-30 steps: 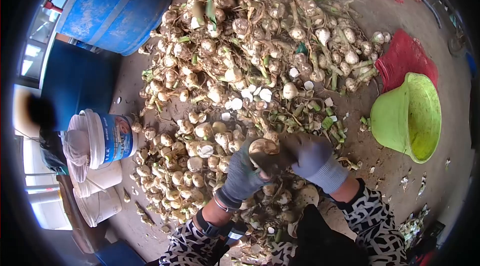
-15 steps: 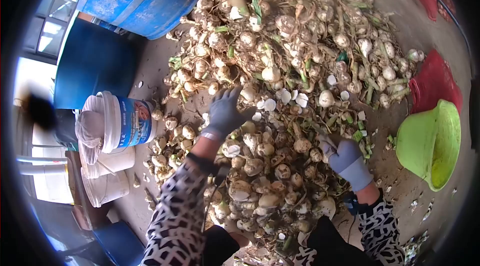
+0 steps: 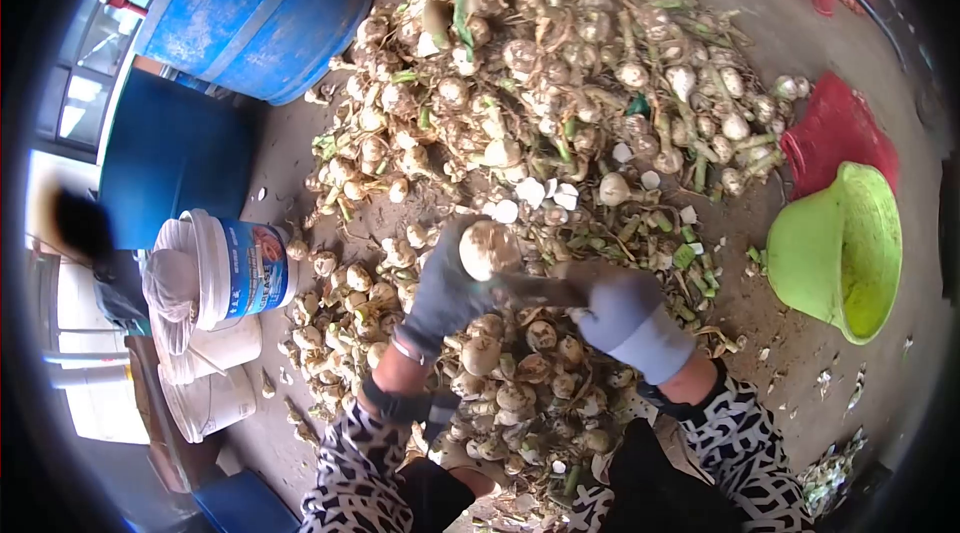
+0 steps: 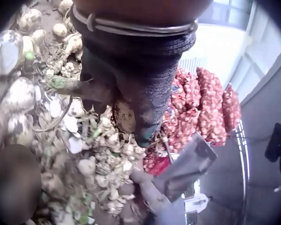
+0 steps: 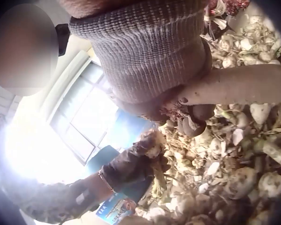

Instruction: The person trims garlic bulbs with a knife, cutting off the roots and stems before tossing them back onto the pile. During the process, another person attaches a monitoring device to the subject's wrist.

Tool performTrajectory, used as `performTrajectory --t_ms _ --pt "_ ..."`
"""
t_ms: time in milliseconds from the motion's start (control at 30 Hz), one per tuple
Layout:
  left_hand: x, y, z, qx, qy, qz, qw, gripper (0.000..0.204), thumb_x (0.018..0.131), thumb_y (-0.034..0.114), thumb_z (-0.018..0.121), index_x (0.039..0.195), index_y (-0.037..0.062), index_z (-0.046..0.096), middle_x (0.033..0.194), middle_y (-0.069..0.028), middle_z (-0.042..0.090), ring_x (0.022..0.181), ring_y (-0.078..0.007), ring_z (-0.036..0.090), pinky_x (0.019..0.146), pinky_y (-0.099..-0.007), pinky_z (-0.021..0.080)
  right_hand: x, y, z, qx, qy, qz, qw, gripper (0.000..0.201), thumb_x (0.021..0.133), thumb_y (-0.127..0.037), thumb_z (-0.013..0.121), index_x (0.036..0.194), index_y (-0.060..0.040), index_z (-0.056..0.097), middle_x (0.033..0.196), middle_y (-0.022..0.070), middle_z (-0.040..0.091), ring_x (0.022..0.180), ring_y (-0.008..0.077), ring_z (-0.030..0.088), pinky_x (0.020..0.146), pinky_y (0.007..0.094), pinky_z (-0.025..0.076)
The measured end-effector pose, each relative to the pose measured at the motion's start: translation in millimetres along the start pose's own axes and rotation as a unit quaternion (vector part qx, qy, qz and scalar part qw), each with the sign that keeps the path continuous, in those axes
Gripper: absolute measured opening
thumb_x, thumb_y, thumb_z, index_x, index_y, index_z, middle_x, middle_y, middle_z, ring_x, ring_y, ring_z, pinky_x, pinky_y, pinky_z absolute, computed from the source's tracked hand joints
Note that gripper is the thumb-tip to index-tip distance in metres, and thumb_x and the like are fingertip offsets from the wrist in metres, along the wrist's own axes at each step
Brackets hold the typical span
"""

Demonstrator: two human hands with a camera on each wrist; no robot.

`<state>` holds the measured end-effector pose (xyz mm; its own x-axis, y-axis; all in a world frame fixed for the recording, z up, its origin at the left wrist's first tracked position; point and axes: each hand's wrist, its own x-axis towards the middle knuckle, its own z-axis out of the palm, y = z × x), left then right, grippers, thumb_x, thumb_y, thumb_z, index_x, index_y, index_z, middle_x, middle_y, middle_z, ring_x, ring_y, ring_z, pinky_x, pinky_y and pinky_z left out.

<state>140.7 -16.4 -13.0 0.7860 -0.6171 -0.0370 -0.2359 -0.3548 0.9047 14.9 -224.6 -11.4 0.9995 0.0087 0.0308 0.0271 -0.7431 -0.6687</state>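
Observation:
In the head view the gloved left hand [image 3: 445,283] grips a pale round bulb [image 3: 490,251] at its fingertips. To its right the gloved right hand [image 3: 630,323] is curled round the handle of a flat dark blade [image 3: 545,290], which points toward the bulb. The left wrist view shows the wide blade [image 4: 189,164] in front of the left hand [image 4: 131,84], with a stem [image 4: 72,87] sticking out past the fingers. From the right wrist a thick pale handle [image 5: 239,84] comes out of the right fist [image 5: 178,108]; the left hand [image 5: 131,166] and its bulb [image 5: 152,143] are beyond.
Heaps of bulbs with stems [image 3: 560,73] cover the floor beyond and below the hands. A green basin [image 3: 810,253] and red cloth [image 3: 840,138] lie right. Blue barrel [image 3: 260,13], labelled bucket [image 3: 245,268] and white tubs stand left. Filled red net bags [image 4: 210,108] show in the left wrist view.
Half a second ago the left hand reached out over the heap, apart from the right. It has come back holding a bulb, and the right hand has moved closer with the blade.

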Motion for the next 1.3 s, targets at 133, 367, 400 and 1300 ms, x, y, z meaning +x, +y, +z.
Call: performTrajectory --t_ms 133,367,400,1300 --pt "-26.1 28.9 26.6 -0.114 0.001 -0.026 0.993 0.090 0.060 0.019 0.089 0.132 -0.0011 0.038 0.122 -0.0132 0.052 0.112 -0.0226 0.054 0.099 -0.0352 0.044 -5.8 -20.9 -10.6 -0.126 -0.015 -0.018 0.992 0.025 0.073 -0.022 0.070 0.094 -0.0099 0.064 0.081 0.0101 0.065 0.068 0.0262 0.068 0.059 0.0373 0.056" --pt "-32.0 40.6 54.1 0.082 -0.022 0.117 0.990 0.021 0.067 0.013 0.080 0.085 0.0088 0.072 0.114 -0.0145 0.062 0.104 -0.0236 0.061 0.102 -0.0414 0.040 -30.9 -10.2 -24.7 -0.136 0.017 -0.025 0.990 0.029 0.070 -0.019 0.070 0.097 -0.0091 0.062 0.081 0.0108 0.063 0.064 0.0282 0.067 0.055 0.0398 0.055" --pt "-30.5 44.4 55.3 0.079 -0.024 0.118 0.990 0.021 0.067 0.013 0.080 0.085 0.0088 0.072 0.114 -0.0145 0.062 0.104 -0.0236 0.061 0.102 -0.0414 0.040 -32.7 -6.9 -24.0 -0.134 0.019 -0.021 0.991 0.028 0.070 -0.018 0.069 0.096 -0.0095 0.062 0.081 0.0107 0.062 0.064 0.0279 0.066 0.054 0.0398 0.055" --pt "-58.5 49.1 51.1 -0.407 -0.188 -0.011 0.894 0.047 0.079 0.045 0.075 0.102 0.0068 0.059 0.094 -0.0052 0.063 0.082 -0.0161 0.060 0.076 -0.0305 0.049 -58.0 70.5 47.1 -0.007 -0.115 0.117 0.986 0.015 0.084 -0.021 0.063 0.090 -0.0094 0.069 0.078 0.0167 0.067 0.072 0.0317 0.067 0.063 0.0381 0.052"
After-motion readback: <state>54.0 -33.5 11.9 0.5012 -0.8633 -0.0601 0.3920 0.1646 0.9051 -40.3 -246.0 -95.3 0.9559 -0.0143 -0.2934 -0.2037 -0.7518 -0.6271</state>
